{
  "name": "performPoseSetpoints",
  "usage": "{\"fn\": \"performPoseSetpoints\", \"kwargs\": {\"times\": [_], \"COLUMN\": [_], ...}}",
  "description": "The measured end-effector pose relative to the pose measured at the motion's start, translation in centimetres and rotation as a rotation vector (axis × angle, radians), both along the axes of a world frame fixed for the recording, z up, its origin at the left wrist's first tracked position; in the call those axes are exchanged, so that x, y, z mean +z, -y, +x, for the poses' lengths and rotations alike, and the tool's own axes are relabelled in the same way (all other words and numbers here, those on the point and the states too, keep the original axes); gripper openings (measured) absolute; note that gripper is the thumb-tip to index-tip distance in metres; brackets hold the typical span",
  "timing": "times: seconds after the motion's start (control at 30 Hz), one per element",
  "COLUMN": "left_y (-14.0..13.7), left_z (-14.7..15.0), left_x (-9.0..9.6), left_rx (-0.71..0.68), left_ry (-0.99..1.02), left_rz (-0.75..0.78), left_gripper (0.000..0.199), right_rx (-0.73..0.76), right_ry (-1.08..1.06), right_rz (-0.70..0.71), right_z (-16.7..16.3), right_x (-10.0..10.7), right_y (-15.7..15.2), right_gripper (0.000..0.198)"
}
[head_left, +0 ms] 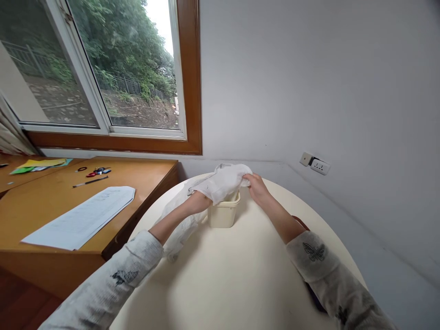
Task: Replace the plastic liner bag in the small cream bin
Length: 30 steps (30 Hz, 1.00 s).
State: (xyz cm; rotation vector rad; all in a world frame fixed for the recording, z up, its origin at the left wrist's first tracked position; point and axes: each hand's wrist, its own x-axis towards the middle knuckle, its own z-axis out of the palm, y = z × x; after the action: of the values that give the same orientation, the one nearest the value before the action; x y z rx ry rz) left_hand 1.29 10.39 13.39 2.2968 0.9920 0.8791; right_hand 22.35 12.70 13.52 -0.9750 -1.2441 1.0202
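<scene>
Bag (225, 179) between left hand (200, 202) and right hand (256, 185)

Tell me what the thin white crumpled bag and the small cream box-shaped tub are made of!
The thin white crumpled bag looks like soft plastic film, perhaps with a faint sheen: it's wrinkled, and partly see-through where it trails left. The small cream box-shaped tub is probably hard, smooth plastic, not very shiny: its corners are rounded and its rim looks moulded.

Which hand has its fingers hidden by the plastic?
The left hand: the plastic covers its fingers, whereas the right hand has fingers showing at the plastic's edge.
</scene>
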Motion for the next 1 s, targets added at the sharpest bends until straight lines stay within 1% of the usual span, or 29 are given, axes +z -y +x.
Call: {"fn": "performPoseSetpoints", "kwargs": {"times": [0.13, 0.2, 0.33, 0.4, 0.47, 0.5, 0.57, 0.6, 0.67, 0.73, 0.77, 0.8, 0.87, 0.93, 1.0], "left_y": [0.6, 1.3, 3.1, 3.4, 3.1, 2.7, 1.7, 1.2, 0.2, -0.5, -0.7, -0.9, -1.3, -1.6, -1.6], "left_z": [0.4, 0.6, 0.8, 0.6, 0.2, -0.1, -0.9, -1.3, -1.8, -1.9, -1.7, -1.5, -0.7, -0.1, 0.1], "left_x": [-0.2, 0.0, 0.8, 1.3, 1.9, 2.2, 3.0, 3.4, 4.1, 4.6, 4.8, 5.0, 5.4, 6.1, 7.1], "left_rx": [0.006, 0.003, -0.056, -0.052, 0.016, 0.069, 0.168, 0.197, 0.179, 0.116, 0.096, 0.090, 0.103, 0.107, 0.094], "left_ry": [-0.021, -0.045, -0.056, -0.001, 0.104, 0.186, 0.370, 0.462, 0.594, 0.669, 0.694, 0.708, 0.710, 0.738, 0.805], "left_rz": [-0.027, -0.047, -0.113, -0.116, -0.105, -0.130, -0.240, -0.321, -0.512, -0.712, -0.791, -0.830, -0.791, -0.693, -0.591], "left_gripper": [0.039, 0.036, 0.034, 0.033, 0.030, 0.027, 0.025, 0.025, 0.032, 0.041, 0.043, 0.043, 0.033, 0.020, 0.015], "right_rx": [0.053, 0.084, 0.175, 0.217, 0.228, 0.223, 0.211, 0.207, 0.222, 0.254, 0.268, 0.274, 0.267, 0.247, 0.223], "right_ry": [-0.186, -0.229, -0.263, -0.246, -0.192, -0.163, -0.128, -0.125, -0.132, -0.131, -0.127, -0.122, -0.113, -0.122, -0.146], "right_rz": [0.023, 0.020, 0.002, 0.004, 0.017, 0.022, 0.023, 0.017, -0.001, -0.017, -0.020, -0.019, -0.011, 0.019, 0.083], "right_z": [1.2, 1.9, 3.6, 4.6, 5.7, 6.2, 7.0, 7.3, 7.5, 7.3, 7.1, 6.9, 6.5, 6.3, 6.6], "right_x": [1.3, 2.0, 2.9, 3.0, 2.8, 2.7, 2.4, 2.3, 2.1, 2.1, 2.1, 2.3, 2.8, 3.3, 3.8], "right_y": [0.2, 0.9, 2.7, 3.3, 3.5, 3.5, 3.3, 3.3, 3.2, 3.3, 3.4, 3.4, 3.5, 3.5, 3.7], "right_gripper": [0.019, 0.017, 0.018, 0.021, 0.025, 0.027, 0.028, 0.027, 0.025, 0.024, 0.023, 0.022, 0.020, 0.021, 0.022]}}
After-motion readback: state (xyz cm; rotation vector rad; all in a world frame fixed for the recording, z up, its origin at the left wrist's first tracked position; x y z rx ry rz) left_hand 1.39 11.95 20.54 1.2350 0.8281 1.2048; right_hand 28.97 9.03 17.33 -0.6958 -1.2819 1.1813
